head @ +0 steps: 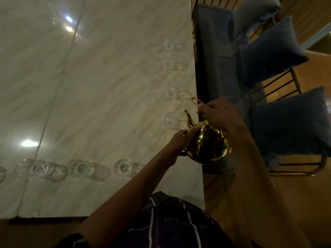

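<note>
A shiny gold teapot (208, 144) hangs above the right edge of the marble table (100, 97), its spout pointing up and left toward a small clear glass (171, 119). My right hand (217, 115) grips the teapot's thin wire handle from above. My left hand (179, 140) touches the pot's left side near the lid, fingers bent against the metal. Three more clear glasses stand in a row along the right edge: one (172, 91), another (169, 65), the farthest (169, 44).
Several clear glasses (123, 166) line the table's near side at the left. A bench with blue cushions (290, 122) stands right of the table on a wooden floor. My checked clothing (170, 224) fills the bottom.
</note>
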{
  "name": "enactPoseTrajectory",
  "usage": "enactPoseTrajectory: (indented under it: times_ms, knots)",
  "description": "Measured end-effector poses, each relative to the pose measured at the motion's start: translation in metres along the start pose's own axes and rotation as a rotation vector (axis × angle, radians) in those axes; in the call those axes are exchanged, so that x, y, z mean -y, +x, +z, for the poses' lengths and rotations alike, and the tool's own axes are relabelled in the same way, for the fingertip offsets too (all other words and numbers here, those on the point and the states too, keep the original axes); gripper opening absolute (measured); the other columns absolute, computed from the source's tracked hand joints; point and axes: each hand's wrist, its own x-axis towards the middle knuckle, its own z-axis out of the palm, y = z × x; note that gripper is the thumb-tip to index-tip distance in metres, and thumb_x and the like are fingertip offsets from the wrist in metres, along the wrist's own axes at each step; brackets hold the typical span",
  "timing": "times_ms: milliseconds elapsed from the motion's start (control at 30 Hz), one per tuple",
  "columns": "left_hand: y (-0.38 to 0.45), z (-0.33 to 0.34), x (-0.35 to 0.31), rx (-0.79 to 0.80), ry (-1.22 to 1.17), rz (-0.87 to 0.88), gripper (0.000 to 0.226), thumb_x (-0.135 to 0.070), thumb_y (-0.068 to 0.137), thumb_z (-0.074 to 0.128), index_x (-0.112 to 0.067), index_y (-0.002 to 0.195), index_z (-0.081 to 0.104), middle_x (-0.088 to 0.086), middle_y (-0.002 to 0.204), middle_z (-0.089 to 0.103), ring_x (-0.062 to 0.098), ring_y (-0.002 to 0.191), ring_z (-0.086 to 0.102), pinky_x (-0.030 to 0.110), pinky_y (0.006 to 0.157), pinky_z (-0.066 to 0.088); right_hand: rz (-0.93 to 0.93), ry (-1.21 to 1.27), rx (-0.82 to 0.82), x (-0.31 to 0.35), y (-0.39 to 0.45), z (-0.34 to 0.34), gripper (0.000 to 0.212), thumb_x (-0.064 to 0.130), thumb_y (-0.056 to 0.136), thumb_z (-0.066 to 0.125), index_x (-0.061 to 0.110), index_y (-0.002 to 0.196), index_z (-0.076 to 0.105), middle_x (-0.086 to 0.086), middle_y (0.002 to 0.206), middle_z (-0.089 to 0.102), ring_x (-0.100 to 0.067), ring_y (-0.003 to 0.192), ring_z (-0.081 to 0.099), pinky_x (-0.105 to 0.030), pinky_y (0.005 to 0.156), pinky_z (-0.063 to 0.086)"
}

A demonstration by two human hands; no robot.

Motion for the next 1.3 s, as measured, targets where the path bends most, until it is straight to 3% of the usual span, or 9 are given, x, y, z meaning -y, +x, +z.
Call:
enactPoseTrajectory:
  times_ms: [233, 600, 967, 1300]
  knots:
    - [-0.0027, 0.0005, -0.0011, -0.003, -0.006, -0.004, 0.066, -0.074, 0.093, 0.057, -0.019, 0.13, 0.066, 0.006, 0.128, 0.071, 0.022, 0.113, 0.066, 0.034, 0.073, 0.053, 0.006, 0.008, -0.008, 0.0021, -0.0016, -0.0013, 0.034, 0.035, 0.101, 0.052, 0.01, 0.097, 0.075, -0.002, 0.084, 0.066, -0.014, 0.082, 0.062, -0.026, 0.068, 0.048]
    - [-0.0034, 0.001, -0.001, 0.007, -0.019, -0.008, 0.063, -0.07, 0.097, 0.056, -0.018, 0.132, 0.064, 0.004, 0.126, 0.069, 0.014, 0.102, 0.064, 0.032, 0.074, 0.052, 0.005, -0.04, -0.01, 0.0022, -0.0008, -0.0007, 0.034, 0.034, 0.101, 0.052, 0.01, 0.096, 0.075, 0.002, 0.079, 0.062, -0.009, 0.072, 0.057, -0.023, 0.06, 0.045]
    - [-0.0064, 0.0018, -0.003, 0.008, -0.019, -0.006, 0.058, -0.071, 0.096, 0.056, -0.021, 0.122, 0.067, -0.001, 0.115, 0.07, 0.015, 0.103, 0.065, 0.034, 0.077, 0.054, 0.002, -0.038, -0.014, 0.0029, -0.0027, -0.0021, 0.034, 0.035, 0.101, 0.052, 0.011, 0.097, 0.075, 0.003, 0.08, 0.063, -0.007, 0.074, 0.057, -0.024, 0.058, 0.041]
    - [-0.0054, 0.0049, -0.0022, 0.002, -0.022, -0.002, 0.065, -0.072, 0.095, 0.057, -0.019, 0.131, 0.064, 0.004, 0.125, 0.07, 0.017, 0.107, 0.066, 0.034, 0.076, 0.054, 0.008, -0.012, -0.013, 0.0029, -0.0041, -0.0045, 0.031, 0.036, 0.1, 0.052, 0.018, 0.084, 0.071, 0.004, 0.078, 0.063, -0.009, 0.073, 0.058, -0.027, 0.065, 0.048]
